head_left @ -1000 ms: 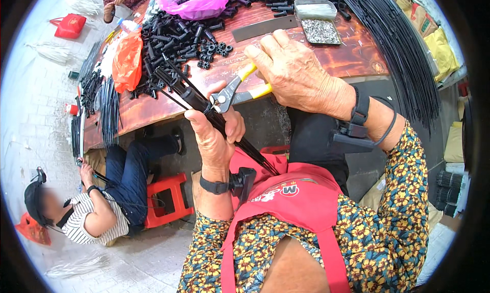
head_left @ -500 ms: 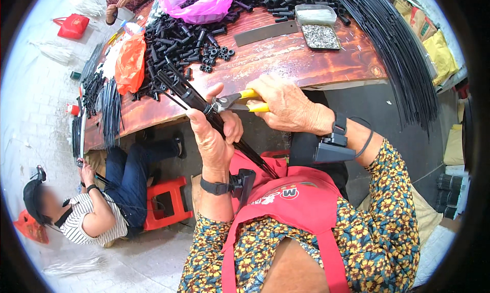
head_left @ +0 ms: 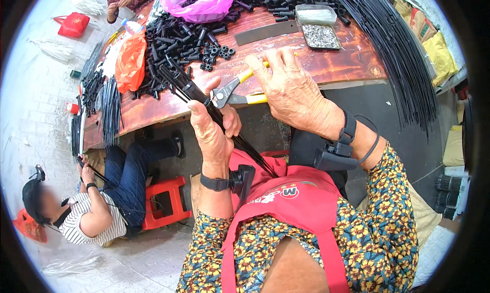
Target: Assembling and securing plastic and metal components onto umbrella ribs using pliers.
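Note:
My left hand [head_left: 210,136] is wrapped round a folded umbrella frame [head_left: 192,91], a slanting bundle of thin black ribs with a black collar near its upper end. Its lower end reaches down to my red apron [head_left: 293,204]. My right hand [head_left: 298,94] grips pliers [head_left: 256,98] with yellow handles, which are spread wide. The metal jaws sit right beside the collar, above my left thumb; whether they touch it I cannot tell.
Black plastic tube parts [head_left: 176,40] are heaped on the wooden table [head_left: 265,51], near an orange bag [head_left: 130,63] and a pink bag [head_left: 201,7]. A metal ruler [head_left: 266,33], a tray [head_left: 320,37] and long black rods [head_left: 393,53] lie farther right. A seated co-worker [head_left: 92,211] is at left.
The pliers' handles have spread apart, and my right hand has opened wider around them and risen slightly. The umbrella frame has shifted a little in my left hand's grip.

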A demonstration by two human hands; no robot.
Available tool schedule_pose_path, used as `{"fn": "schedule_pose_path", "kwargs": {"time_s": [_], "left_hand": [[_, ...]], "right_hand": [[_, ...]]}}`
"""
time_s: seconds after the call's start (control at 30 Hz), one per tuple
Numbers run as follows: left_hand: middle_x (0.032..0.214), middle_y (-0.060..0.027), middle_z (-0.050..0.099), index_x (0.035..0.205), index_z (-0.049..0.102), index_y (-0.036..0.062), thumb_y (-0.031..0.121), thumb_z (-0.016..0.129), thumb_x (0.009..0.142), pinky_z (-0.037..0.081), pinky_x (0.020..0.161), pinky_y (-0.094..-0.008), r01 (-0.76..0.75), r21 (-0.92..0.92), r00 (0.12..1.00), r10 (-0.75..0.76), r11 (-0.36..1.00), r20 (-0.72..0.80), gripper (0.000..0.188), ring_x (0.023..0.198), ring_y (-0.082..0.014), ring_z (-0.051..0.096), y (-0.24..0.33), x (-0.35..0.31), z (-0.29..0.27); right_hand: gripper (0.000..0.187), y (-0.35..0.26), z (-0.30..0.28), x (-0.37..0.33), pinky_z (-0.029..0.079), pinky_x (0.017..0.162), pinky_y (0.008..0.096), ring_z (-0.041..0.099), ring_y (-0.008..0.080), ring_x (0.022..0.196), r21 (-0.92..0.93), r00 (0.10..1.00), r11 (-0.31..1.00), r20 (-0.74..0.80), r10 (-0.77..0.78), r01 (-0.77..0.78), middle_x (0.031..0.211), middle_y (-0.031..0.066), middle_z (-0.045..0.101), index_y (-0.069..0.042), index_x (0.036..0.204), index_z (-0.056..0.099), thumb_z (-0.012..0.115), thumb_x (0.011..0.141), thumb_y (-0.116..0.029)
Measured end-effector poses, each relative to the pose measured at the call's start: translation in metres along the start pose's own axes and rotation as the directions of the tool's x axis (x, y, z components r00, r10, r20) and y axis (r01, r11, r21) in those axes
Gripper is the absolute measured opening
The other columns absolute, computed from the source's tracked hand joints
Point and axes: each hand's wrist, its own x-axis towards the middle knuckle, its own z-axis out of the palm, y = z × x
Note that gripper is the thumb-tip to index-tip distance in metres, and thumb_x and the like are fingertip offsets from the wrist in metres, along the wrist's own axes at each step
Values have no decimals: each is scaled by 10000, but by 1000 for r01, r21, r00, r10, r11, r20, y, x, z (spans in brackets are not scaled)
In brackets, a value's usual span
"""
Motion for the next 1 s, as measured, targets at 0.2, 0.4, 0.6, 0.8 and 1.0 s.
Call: {"fn": "schedule_pose_path", "kwargs": {"time_s": [0.2, 0.4, 0.6, 0.8, 1.0], "left_hand": [[471, 29, 325, 1295, 444, 45, 723, 386, 858, 252, 359, -249, -22, 5, 1000, 22, 1000, 14, 808, 355, -87, 286, 1, 1, 0], [485, 27, 346, 1280, 456, 53, 719, 385, 865, 263, 352, -241, -21, 25, 999, 22, 999, -24, 788, 360, -86, 301, -1, 0, -2], [487, 31, 353, 1260, 468, 67, 724, 396, 860, 264, 343, -230, -26, 71, 995, 33, 997, -91, 773, 356, -82, 314, 3, -1, 0], [472, 36, 333, 1255, 474, 77, 740, 385, 848, 258, 337, -234, 14, 6, 999, -14, 1000, -50, 783, 341, -82, 297, 0, 1, -7], [461, 38, 319, 1259, 481, 81, 739, 360, 851, 237, 336, -237, 2, -32, 1000, -2, 999, 16, 784, 335, -83, 267, -1, 3, -6]], "right_hand": [[534, -8, -4, -1, 442, 835, 430, 455, 357, 1009, -43, 999, 998, 9, 48, -48, 1035, 205, 486, 24, 1172, 468, 649, 680, -78], [489, -27, -4, -9, 456, 760, 416, 481, 346, 942, -30, 974, 976, 67, 217, -216, 975, 197, 484, 17, 1117, 478, 653, 672, -86], [578, -39, 7, -17, 455, 744, 406, 475, 336, 910, -27, 965, 967, 64, 254, -253, 952, 197, 475, 38, 1215, 454, 641, 684, -92], [548, -31, 12, -15, 446, 764, 408, 467, 347, 916, 5, 975, 975, 20, 220, -220, 959, 207, 466, 36, 1209, 457, 621, 696, -67], [493, -22, 16, -14, 450, 800, 427, 461, 371, 942, 101, 983, 978, 7, 183, -183, 987, 226, 463, 25, 1173, 467, 607, 705, -39]]}}
